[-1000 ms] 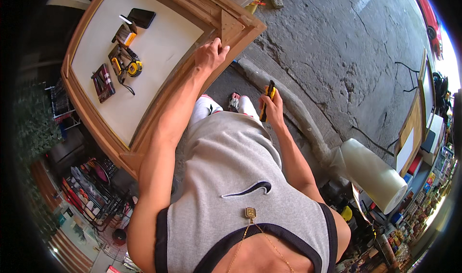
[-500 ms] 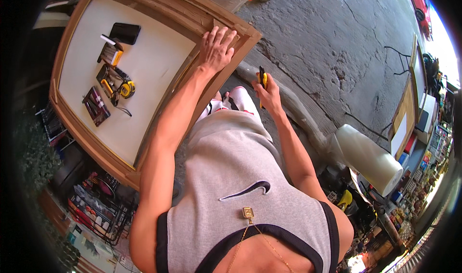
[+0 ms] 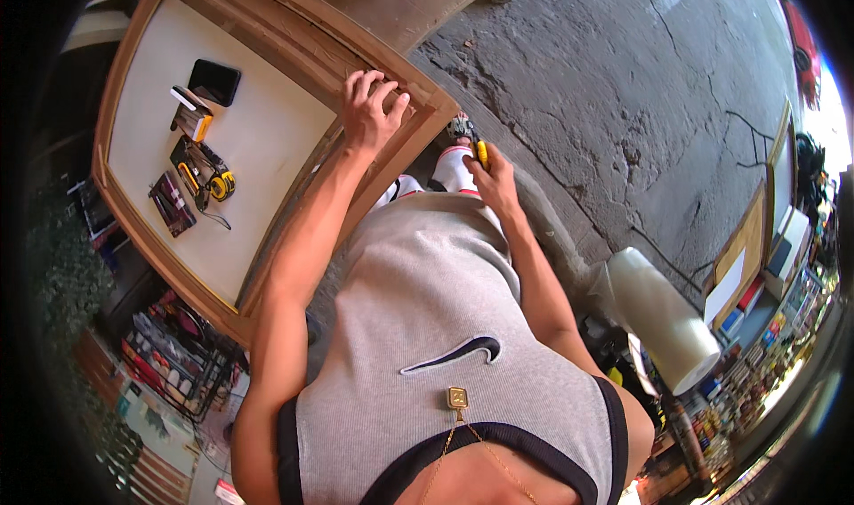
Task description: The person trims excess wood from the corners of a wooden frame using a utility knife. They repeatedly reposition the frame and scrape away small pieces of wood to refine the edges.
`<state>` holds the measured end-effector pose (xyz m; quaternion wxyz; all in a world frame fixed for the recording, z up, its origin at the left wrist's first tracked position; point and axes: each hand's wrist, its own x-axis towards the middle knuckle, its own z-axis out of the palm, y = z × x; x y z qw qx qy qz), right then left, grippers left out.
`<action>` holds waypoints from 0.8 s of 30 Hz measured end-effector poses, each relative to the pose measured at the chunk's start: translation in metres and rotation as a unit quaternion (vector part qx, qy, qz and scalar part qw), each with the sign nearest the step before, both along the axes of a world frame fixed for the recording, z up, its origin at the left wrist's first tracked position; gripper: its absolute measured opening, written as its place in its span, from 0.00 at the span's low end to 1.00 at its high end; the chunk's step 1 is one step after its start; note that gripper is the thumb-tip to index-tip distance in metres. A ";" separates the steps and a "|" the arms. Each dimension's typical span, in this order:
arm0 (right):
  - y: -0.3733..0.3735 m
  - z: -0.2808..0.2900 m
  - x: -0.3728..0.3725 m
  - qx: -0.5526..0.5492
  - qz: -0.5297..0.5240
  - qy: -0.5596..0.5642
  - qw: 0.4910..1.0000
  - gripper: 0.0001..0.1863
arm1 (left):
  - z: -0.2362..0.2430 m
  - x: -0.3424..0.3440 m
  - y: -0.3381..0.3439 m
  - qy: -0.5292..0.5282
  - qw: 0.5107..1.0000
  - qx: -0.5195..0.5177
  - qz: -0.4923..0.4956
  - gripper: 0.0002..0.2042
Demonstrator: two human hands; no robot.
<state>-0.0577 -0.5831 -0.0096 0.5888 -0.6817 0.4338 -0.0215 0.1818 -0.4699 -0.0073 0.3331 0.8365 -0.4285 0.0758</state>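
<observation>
Brown frame (image 3: 298, 42) sits beneath my left hand (image 3: 369, 113), fingers bent near its corner; from here I can't tell if they grip. My right hand (image 3: 495, 180) clasps a yellow-and-black tool (image 3: 482, 153). Earlier, the left fingers lay flatter.

The person's L arm (image 3: 311, 225) reaches fwd, nearly straight. L hand (image 3: 370, 122) is palm down w/ bent fingers (image 3: 361, 85) & thumb (image 3: 399, 106) out. R arm (image 3: 538, 265) reaches fwd too, & R hand (image 3: 495, 177) is curled tight.
</observation>
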 end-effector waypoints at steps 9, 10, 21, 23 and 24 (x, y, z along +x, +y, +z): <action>-0.137 -0.002 0.012 -0.002 0.046 -0.002 0.999 0.15 | 0.009 -0.027 -0.019 -0.038 0.982 0.135 0.127 0.07; -0.145 -0.003 0.014 -0.006 0.055 -0.008 0.998 0.15 | 0.008 -0.027 -0.020 -0.024 0.982 0.128 0.136 0.06; -0.186 -0.011 0.027 0.005 0.109 -0.027 0.994 0.17 | 0.061 -0.014 0.007 0.347 0.937 -0.036 0.016 0.03; -0.190 -0.013 0.029 0.005 0.116 -0.014 0.993 0.17 | 0.078 -0.018 0.024 0.514 0.831 -0.194 0.085 0.03; -0.193 -0.014 0.031 0.008 0.121 -0.003 0.993 0.17 | 0.083 -0.018 0.031 0.542 0.782 -0.278 0.127 0.03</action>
